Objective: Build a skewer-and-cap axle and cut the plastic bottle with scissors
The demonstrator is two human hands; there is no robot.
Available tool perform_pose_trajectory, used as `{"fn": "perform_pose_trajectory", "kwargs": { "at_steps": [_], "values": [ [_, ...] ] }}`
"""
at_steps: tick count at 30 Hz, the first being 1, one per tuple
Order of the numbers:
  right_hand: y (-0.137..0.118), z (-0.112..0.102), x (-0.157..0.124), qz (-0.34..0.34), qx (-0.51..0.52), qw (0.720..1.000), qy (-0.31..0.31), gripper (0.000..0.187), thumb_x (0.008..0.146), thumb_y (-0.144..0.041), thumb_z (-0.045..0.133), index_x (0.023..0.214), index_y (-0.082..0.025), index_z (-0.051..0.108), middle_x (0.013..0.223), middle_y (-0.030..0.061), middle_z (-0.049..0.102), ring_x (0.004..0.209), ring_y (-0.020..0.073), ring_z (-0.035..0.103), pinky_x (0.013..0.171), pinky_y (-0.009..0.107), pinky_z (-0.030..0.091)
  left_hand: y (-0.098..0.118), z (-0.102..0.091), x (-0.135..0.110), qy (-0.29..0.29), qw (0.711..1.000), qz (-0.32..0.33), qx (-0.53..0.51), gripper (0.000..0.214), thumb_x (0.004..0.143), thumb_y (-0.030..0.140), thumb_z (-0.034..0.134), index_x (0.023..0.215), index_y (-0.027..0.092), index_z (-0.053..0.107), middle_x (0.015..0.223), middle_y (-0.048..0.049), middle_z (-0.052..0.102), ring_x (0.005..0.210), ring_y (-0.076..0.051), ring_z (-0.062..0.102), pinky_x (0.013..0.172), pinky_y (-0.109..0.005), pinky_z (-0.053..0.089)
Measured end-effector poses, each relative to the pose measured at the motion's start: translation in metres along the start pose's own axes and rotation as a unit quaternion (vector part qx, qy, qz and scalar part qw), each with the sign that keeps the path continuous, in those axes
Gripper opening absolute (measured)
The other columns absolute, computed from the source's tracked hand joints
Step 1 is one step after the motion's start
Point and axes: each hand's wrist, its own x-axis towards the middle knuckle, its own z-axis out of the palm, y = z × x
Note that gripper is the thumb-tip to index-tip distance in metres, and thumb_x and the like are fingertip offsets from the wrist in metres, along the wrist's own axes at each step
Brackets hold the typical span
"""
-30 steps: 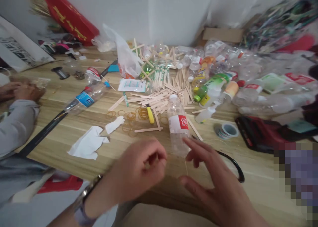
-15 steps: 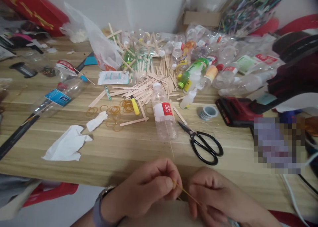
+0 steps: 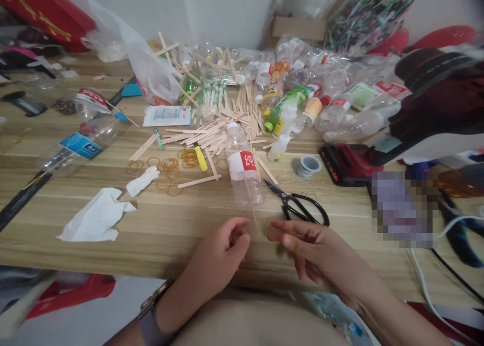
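Note:
My left hand [image 3: 223, 252] hovers at the near side of the table, fingers loosely curled and thumb a little apart, with nothing visible in it. Opposite it, my right hand [image 3: 312, 245] has its fingers spread and also looks bare. A clear plastic bottle [image 3: 236, 184] with a white cap and a red-and-white label lies just beyond them. From it a thin stick [image 3: 254, 216] points toward the gap between my hands. Black-handled scissors [image 3: 300, 205] lie just beyond my right hand, which partly covers a handle.
Rubber bands [image 3: 170, 165], a yellow-handled tool [image 3: 200, 157] and crumpled tissue [image 3: 96, 215] lie to the left. Wooden craft sticks [image 3: 215, 136] and many plastic bottles [image 3: 289, 106] fill the back. A thread spool [image 3: 307, 166] and a red-black power tool [image 3: 348, 162] stand right.
The rubber band stretched between my hands is no longer visible. Both hands have moved forward toward the bottle and their fingers have loosened. The view has shifted slightly.

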Motion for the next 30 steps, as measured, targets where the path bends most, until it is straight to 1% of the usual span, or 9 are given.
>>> {"fn": "perform_pose_trajectory", "kwargs": {
  "at_steps": [3,7,11,15,18,22,24,27,30],
  "values": [
    [-0.003,0.011,0.004,0.015,0.033,0.999,-0.032,0.054,0.071,-0.048,0.077,0.112,-0.014,0.067,0.072,0.0021,0.065,0.037,0.004,0.046,0.033,0.015,0.026,0.003,0.004,0.006,0.039,0.992,0.065,0.106,0.032,0.087,0.024,0.05,0.115,0.015,0.063,0.087,-0.005,0.065,0.076,-0.018,0.059,0.071,-0.031,0.047],
    [-0.005,0.026,0.015,0.012,0.077,0.993,-0.091,0.055,0.064,-0.059,0.079,0.088,-0.012,0.065,0.044,-0.0072,0.046,0.031,0.0026,0.035,0.031,0.013,0.016,0.006,0.006,0.007,0.035,0.98,0.146,0.132,0.025,0.089,0.021,0.048,0.106,0.018,0.067,0.103,-0.0077,0.064,0.087,-0.019,0.06,0.079,-0.032,0.047],
    [-0.005,0.037,0.023,-0.011,0.109,0.989,-0.095,0.057,0.063,-0.06,0.079,0.088,-0.012,0.064,0.045,-0.0086,0.046,0.029,0.0011,0.029,0.029,0.014,0.011,0.008,0.005,0.004,0.023,0.976,0.16,0.144,0.018,0.084,0.02,0.058,0.099,0.018,0.068,0.104,-0.0063,0.061,0.086,-0.018,0.059,0.079,-0.032,0.048],
    [-0.006,0.042,0.025,-0.027,0.106,0.986,-0.122,0.057,0.068,-0.057,0.075,0.1,-0.012,0.064,0.053,-0.0065,0.053,0.029,0.0008,0.03,0.03,0.015,0.01,0.0,0.005,0.009,0.065,0.971,0.165,0.157,0.007,0.08,0.016,0.067,0.087,0.017,0.067,0.099,-0.0049,0.062,0.087,-0.018,0.06,0.079,-0.031,0.049],
    [-0.005,0.044,0.024,-0.027,0.102,0.988,-0.116,0.057,0.069,-0.06,0.072,0.1,-0.012,0.064,0.046,-0.007,0.051,0.028,0.002,0.03,0.03,0.014,0.012,-0.011,0.006,0.013,0.11,0.94,0.249,0.204,0.008,0.083,0.011,0.061,0.08,0.017,0.066,0.095,-0.0059,0.065,0.088,-0.019,0.062,0.078,-0.031,0.048],
    [-0.003,0.045,0.024,-0.011,0.148,0.982,-0.121,0.051,0.065,-0.062,0.076,0.079,-0.016,0.058,0.035,-0.0075,0.045,0.028,0.0038,0.031,0.029,0.013,0.019,-0.019,0.008,0.013,0.159,0.881,0.38,0.232,0.018,0.087,0.01,0.053,0.073,0.017,0.063,0.086,-0.0062,0.067,0.083,-0.019,0.061,0.076,-0.032,0.047],
    [-0.002,0.044,0.025,-0.008,0.197,0.972,-0.127,0.05,0.062,-0.058,0.081,0.07,-0.016,0.055,0.036,-0.006,0.047,0.03,0.0035,0.035,0.03,0.012,0.023,-0.017,0.007,0.01,0.153,0.901,0.369,0.168,0.017,0.088,0.012,0.052,0.074,0.018,0.061,0.085,-0.0048,0.068,0.083,-0.018,0.062,0.076,-0.03,0.048],
    [-0.001,0.043,0.027,0.001,0.283,0.951,-0.125,0.044,0.06,-0.045,0.089,0.071,-0.013,0.061,0.045,-0.0052,0.053,0.033,0.002,0.039,0.031,0.01,0.027,-0.011,0.002,0.005,0.111,0.96,0.258,0.006,0.014,0.091,0.021,0.05,0.079,0.019,0.058,0.083,-0.0032,0.068,0.08,-0.015,0.064,0.073,-0.027,0.049],
    [0.002,0.042,0.028,0.029,0.349,0.929,-0.122,0.039,0.058,-0.032,0.092,0.081,-0.01,0.068,0.069,0.0008,0.067,0.041,0.0019,0.048,0.034,0.01,0.035,-0.006,-0.006,0.004,0.109,0.976,0.175,-0.073,0.02,0.09,0.031,0.051,0.074,0.02,0.053,0.068,0.0019,0.059,0.065,-0.012,0.057,0.062,-0.022,0.045]
  ]
}}
